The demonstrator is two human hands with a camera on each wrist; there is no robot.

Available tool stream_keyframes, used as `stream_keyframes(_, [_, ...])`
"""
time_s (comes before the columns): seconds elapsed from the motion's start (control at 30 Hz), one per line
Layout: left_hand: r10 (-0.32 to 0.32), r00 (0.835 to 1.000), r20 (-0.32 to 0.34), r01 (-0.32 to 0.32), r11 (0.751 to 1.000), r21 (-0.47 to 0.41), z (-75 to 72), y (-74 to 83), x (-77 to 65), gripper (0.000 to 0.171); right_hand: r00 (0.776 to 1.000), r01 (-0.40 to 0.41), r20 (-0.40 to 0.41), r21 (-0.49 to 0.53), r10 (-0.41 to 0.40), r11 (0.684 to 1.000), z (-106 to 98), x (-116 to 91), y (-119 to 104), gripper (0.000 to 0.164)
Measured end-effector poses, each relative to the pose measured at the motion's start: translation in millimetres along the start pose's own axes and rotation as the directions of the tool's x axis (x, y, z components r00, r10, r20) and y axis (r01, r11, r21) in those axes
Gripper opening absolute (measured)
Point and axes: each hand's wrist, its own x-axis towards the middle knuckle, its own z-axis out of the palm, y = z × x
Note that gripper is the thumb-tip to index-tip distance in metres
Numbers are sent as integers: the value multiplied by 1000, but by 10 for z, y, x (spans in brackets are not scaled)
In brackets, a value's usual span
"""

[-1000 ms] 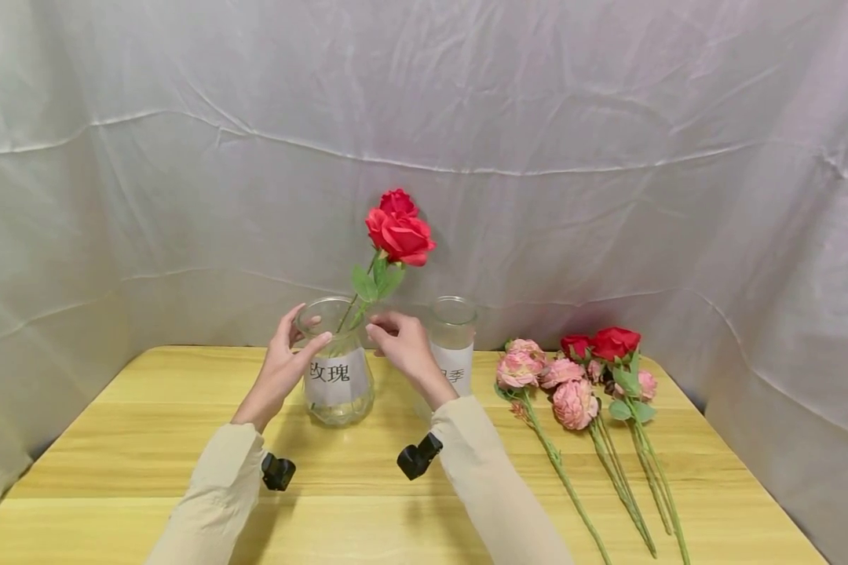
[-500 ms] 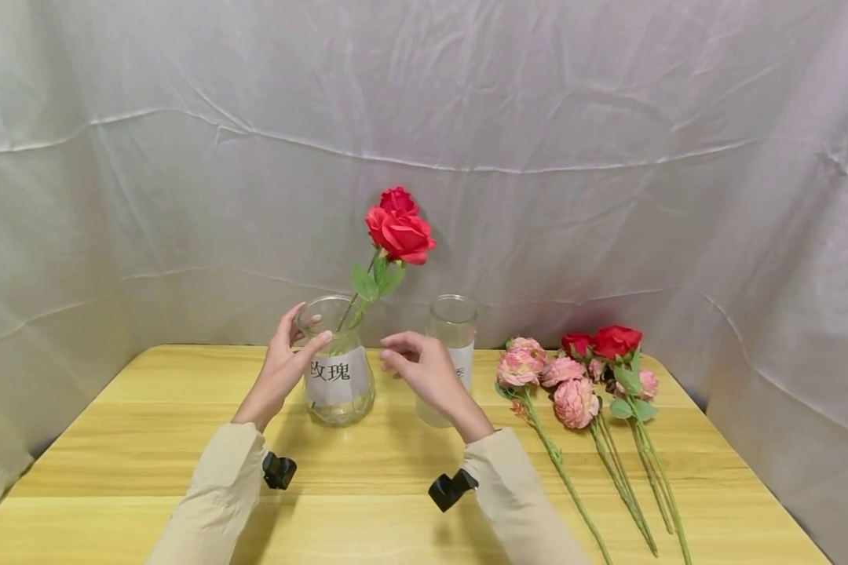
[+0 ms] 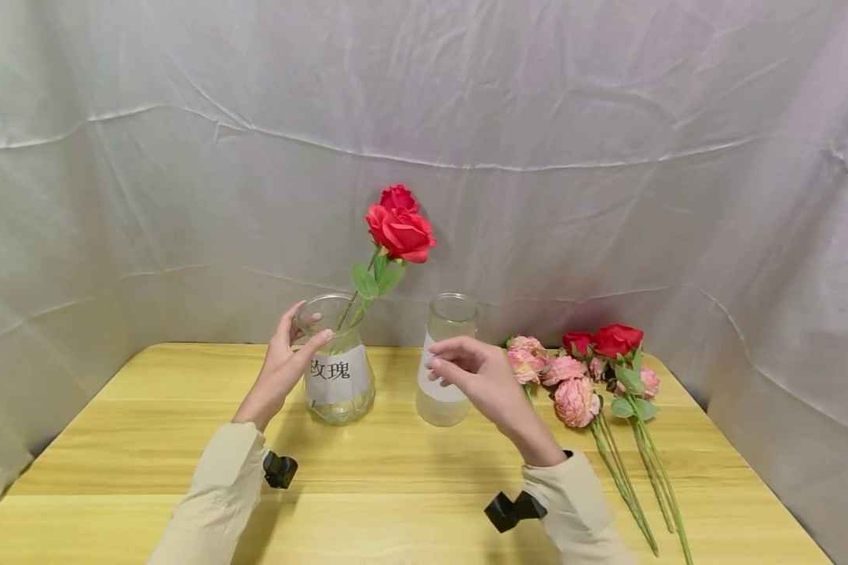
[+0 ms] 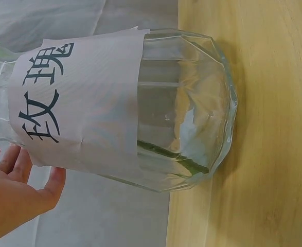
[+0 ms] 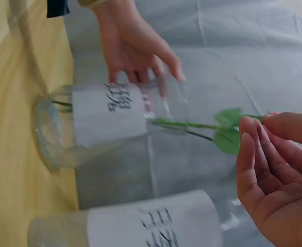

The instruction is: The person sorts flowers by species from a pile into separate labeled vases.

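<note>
My left hand (image 3: 283, 361) holds the neck of a round glass vase (image 3: 338, 377), thumb in front and fingers behind it. The vase stands upright with a white paper label bearing dark characters. Two red roses (image 3: 401, 232) lean rightward out of its mouth, and a green stem end (image 4: 192, 164) reaches its base in the left wrist view. My right hand (image 3: 484, 380) hangs in the air with loosely bent fingers and nothing in them. It overlaps a narrower, cylindrical glass vase (image 3: 441, 410) in the head view, hiding part of that vase's label.
Several pink flowers (image 3: 575, 402) lie on the wooden table (image 3: 367, 518) at the right, their stems toward the front. Two more red roses (image 3: 618, 340) lie beside them. A grey cloth (image 3: 254, 196) hangs behind the table.
My right hand has moved away from the rose stems, to the right and across the narrow vase. My left hand stays at the round vase's neck, and the roses in it stand as before.
</note>
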Motion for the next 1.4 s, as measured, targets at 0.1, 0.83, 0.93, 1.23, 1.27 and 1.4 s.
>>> stream_keyframes(0.1, [3,1000,0,-3,1000,-1,-6,-4,1,76,999,6,-34,12,-5,1000,-150,-56,-13,21])
stream_keyframes(0.83, [-3,1000,-2,3,1000,-16,-22,-18,1,77,976,-181,-159,-209,149,961,-1151,-484,392,34])
stream_keyframes(0.93, [-7,1000,8,7,1000,-21,-15,-17,0,78,970,-199,-185,-222,159,954,-1353,-576,484,35])
stream_keyframes(1.23, [-4,1000,-7,3,1000,-23,-20,-14,-13,77,942,-296,-250,-302,225,906,-1940,-773,800,35])
stream_keyframes(1.27, [-3,1000,-4,3,1000,-25,-17,-16,-12,77,938,-311,-254,-306,238,900,-2001,-792,831,36])
stream_keyframes(1.4, [-1,1000,7,1,1000,-30,0,-21,-2,77,922,-349,-276,-281,273,894,-2224,-886,958,38])
